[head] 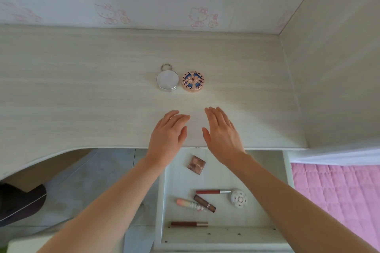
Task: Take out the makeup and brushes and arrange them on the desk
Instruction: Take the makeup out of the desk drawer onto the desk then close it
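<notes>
Two round compacts sit side by side on the pale desk (82, 88): a silver one with a ring (167, 80) and a rose-gold one with a blue pattern (192, 83). My left hand (167, 137) and my right hand (223, 135) hover over the desk's front edge, fingers straight, holding nothing, a short way in front of the compacts. Below them the open drawer (265, 207) holds a square eyeshadow palette (196, 165), a red lip gloss (212, 191), a brown lipstick tube (204, 203), a pink tube (189, 204), a dark red lip gloss (189, 224) and a small white round compact (238, 198).
A wall with cartoon-cat wallpaper (198, 16) backs the desk and a side panel (333, 68) closes it on the right. A pink quilted bed cover (337, 195) lies right of the drawer. A dark chair seat (20, 203) shows at the lower left.
</notes>
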